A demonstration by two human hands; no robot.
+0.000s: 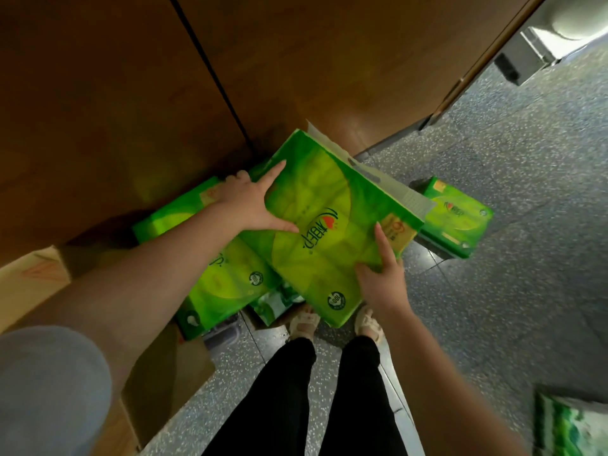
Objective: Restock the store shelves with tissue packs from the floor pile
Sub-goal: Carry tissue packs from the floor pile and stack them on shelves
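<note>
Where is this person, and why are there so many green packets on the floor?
Probably a shop aisle or its stockroom. Matching green tissue packs lie piled on a speckled floor beside a cardboard box. The left hand and right hand grip one big pack.

A brown wooden panel [131, 93] fills the upper left. A cardboard box [158, 383] sits lower left on the speckled grey floor [510, 258].

Green tissue packs [332, 222]: at least three, perhaps more underneath. Cardboard boxes [29, 278]: two. Hands [245, 202]: two. Sandalled feet [304, 322]: two.
</note>
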